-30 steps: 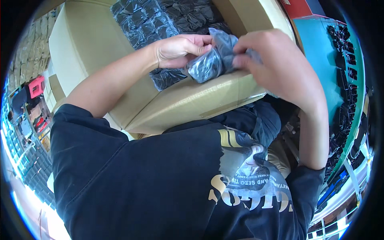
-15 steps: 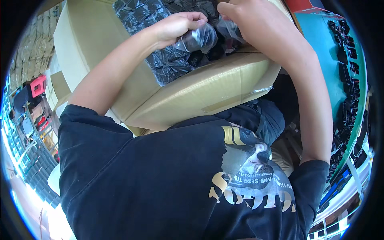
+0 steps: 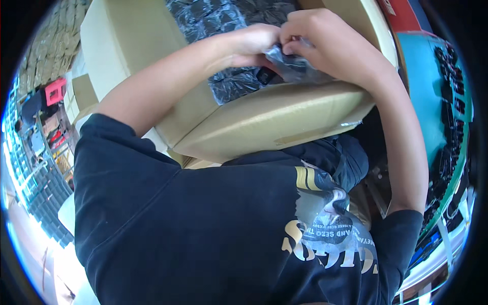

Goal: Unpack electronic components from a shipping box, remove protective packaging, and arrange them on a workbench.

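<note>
Two hands met over the cardboard box point(image 3: 264, 119) in the upper middle of the frame, and just below them we saw the clear plastic bag point(image 3: 300, 71), crumpled, beside the box's near wall. The right hand point(image 3: 317, 40) pinched the film between its thumb and bent fingers. The left hand point(image 3: 254, 43) was right next to it, its fingertips partly covered, so we could not tell whether it pinched the bag too or merely touched it.

We judged the bag light and limp: its film creased in many directions and caught bright glints, so it looked slick, apt to slide under a flat palm and to tear if tugged hard at one spot. We could not make out what, if anything, lay inside. A gathered fold at its upper left end, taken between thumb and forefinger, seemed to us the surest hold. Toward the top of the frame the film-wrapped dark blocks point(image 3: 203, 23) sat in rows; we took those to be firmer, better held by their sides.
</note>
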{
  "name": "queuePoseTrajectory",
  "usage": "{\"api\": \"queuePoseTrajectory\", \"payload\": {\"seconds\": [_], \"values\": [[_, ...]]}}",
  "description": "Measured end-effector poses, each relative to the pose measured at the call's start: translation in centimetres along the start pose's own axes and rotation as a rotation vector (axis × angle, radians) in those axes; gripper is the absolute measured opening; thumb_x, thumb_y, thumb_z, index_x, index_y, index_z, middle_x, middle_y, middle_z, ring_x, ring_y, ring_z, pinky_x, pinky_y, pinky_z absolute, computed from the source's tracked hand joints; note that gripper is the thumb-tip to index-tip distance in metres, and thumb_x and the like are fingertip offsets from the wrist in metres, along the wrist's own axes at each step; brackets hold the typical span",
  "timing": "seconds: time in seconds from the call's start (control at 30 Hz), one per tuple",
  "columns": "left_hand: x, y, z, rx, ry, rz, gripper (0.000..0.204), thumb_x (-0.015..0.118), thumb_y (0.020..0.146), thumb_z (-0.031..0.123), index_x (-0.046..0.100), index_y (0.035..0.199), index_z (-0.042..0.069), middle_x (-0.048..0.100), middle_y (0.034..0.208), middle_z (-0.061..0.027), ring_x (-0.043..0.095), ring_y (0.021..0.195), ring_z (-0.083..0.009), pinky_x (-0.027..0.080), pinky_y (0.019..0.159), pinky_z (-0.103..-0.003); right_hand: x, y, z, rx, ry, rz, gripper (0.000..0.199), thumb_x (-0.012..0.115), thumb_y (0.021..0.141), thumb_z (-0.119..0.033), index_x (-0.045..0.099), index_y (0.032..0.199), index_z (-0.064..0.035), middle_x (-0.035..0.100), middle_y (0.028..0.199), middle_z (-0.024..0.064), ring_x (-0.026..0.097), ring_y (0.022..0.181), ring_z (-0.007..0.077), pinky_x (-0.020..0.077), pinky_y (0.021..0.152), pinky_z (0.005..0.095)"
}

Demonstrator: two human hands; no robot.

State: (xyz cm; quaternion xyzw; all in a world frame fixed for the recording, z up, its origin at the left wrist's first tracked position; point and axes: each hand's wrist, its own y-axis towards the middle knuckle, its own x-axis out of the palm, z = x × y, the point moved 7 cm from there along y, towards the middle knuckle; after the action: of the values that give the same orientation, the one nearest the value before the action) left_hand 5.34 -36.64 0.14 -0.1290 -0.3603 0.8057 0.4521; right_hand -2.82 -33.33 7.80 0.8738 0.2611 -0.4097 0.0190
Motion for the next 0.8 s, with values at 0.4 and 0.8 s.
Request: {"api": "queuePoseTrajectory", "payload": {"seconds": [0.4,0.8], "values": [[-3.3,1.8,-8.6,0.11,1.526,-0.296,0.03,0.059,0.081,0.013,0.067,0.109,0.007,0.069,0.095,-0.0106,0.063,0.078,-0.0282,0.05,0.068,-0.039,-1.9,-3.3,-1.0,0.155,-0.221,0.36,0.006,0.058,0.076,0.004,0.059,0.081,0.0009,0.07,0.086,0.0143,0.066,0.075,0.0328,0.0533,0.071,0.0402],[-5.5,2.7,-7.8,0.371,1.317,-0.25,0.014,0.066,0.078,0.015,0.069,0.088,0.007,0.068,0.082,-0.0087,0.061,0.073,-0.0304,0.049,0.068,-0.042,-0.1,0.6,-1.3,0.001,-0.56,0.193,0.009,0.061,0.079,0.0,0.068,0.085,-0.0002,0.071,0.082,0.0122,0.066,0.069,0.0349,0.0545,0.069,0.0384]]}}
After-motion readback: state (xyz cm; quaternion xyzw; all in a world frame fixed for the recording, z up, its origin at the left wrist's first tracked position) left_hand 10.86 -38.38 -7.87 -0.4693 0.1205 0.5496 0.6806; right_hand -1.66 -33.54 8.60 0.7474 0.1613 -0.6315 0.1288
